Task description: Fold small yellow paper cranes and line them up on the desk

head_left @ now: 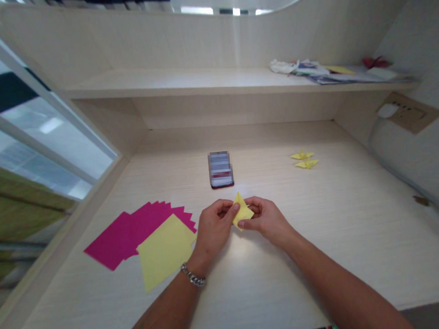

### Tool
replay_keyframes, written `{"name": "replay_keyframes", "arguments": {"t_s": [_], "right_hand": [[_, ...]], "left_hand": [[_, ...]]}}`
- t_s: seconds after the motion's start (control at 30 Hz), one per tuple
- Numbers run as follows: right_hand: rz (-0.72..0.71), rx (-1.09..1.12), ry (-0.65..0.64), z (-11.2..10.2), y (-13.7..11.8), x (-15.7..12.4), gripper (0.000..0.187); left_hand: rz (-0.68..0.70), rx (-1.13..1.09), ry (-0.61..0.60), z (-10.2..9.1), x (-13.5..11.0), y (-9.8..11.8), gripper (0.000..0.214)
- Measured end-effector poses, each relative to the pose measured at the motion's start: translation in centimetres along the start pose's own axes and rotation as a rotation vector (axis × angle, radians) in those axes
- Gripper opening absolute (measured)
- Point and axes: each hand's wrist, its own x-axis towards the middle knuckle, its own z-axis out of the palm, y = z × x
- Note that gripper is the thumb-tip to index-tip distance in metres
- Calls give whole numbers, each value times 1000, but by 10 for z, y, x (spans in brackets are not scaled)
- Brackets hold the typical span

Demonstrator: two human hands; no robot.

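- Yellow folded paper piece (242,212), small and pointy, sits pinched right between both hands, just above the pale wood-grain table (326,237), straight out in front of the person
- left hand (214,225) is closed on its left edge, thumb and fingertips clamped on the paper; there's a metal bracelet (193,277) on that wrist
- right hand (266,221) is closed on the right edge the same way, so both are about equally near
- the piece's long axis runs up-down, tip pointing away from the person
- just beyond it lies a dark phone (220,169)
- off to the left: flat yellow paper sheet (165,251) overlapping a fanned stack of magenta paper sheets (133,231)
- far right: two small yellow folded paper shapes (304,159)
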Motion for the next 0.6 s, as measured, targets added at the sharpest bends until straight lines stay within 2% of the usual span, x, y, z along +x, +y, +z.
{"name": "replay_keyframes", "arguments": {"t_s": [0.17, 0.37, 0.43, 0.53, 0.6], "right_hand": [[7, 49, -22, 2, 0, -2, 49], [6, 51, -153, -1, -5, -5, 60], [5, 61, -160, -3, -7, -4, 52], [5, 60, -58, -6, -6, -1, 32], [10, 22, -3, -8, -4, 3, 29]], "left_hand": [[-27, -34, 27, -1, 2, -1, 21], [-56, -42, 59, -4, 6, -1, 21], [-64, -44, 37, -4, 6, -1, 22], [-58, -52, -16, -3, 4, -1, 22], [-64, -69, -45, -3, 4, -1, 22]]}}
